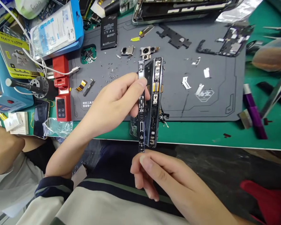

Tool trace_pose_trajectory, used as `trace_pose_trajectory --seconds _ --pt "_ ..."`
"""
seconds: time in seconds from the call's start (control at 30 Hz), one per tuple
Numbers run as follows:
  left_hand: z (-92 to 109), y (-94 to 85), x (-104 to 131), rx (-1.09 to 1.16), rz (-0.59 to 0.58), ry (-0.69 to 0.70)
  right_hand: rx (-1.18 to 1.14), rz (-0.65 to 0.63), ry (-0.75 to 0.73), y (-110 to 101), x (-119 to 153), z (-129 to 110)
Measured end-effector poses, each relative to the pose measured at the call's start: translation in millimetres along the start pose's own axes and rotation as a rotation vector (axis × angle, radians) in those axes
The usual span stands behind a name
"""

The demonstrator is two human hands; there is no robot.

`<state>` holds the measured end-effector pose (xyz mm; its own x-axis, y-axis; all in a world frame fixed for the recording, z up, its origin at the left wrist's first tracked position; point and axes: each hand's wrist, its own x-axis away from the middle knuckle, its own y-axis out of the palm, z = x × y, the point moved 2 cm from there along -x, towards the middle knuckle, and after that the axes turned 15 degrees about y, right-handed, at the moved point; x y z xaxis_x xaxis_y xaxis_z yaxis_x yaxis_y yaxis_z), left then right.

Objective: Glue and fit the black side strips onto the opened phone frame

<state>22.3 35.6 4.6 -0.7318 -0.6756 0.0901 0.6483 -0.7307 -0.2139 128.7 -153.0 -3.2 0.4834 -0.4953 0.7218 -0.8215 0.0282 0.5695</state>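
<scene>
A disassembled phone frame (155, 103) stands edge-on in front of me, with two long narrow sides parallel and a gap between them. It is fitted with small metal parts. My left hand (114, 101) grips its left side (141, 134), the thumb pressed on the near face and the fingers behind. At the lower end of that side is my right hand (159, 175), thumb and forefinger brought together and the other fingers curled. Whether they touch the frame or pinch some small piece cannot be made out. Beyond the frame's top lies a camera module (148, 51).
A grey mat (208, 93) carries a battery (109, 31), screws, a black bracket (174, 36), flex cables (81, 86) and white scraps. A red device (62, 87) and boxes (56, 28) stand left. A purple tool (254, 112) lies right. Another person's arm (4, 147) is at left.
</scene>
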Motion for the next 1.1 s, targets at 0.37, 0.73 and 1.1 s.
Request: trace_pose_trajectory --seconds 0.37,0.73,1.1 --pt "-1 10.6 -11 -0.14 0.085 0.174 -0.133 -0.027 -0.024 4 -10 0" --pt "1 14.2 -10 -0.141 0.099 0.196 0.121 0.081 -0.192 -5 -7 -2" --pt "-7 20.3 -8 -0.138 0.178 0.184 0.856 0.954 -1.025 -27 6 -9"
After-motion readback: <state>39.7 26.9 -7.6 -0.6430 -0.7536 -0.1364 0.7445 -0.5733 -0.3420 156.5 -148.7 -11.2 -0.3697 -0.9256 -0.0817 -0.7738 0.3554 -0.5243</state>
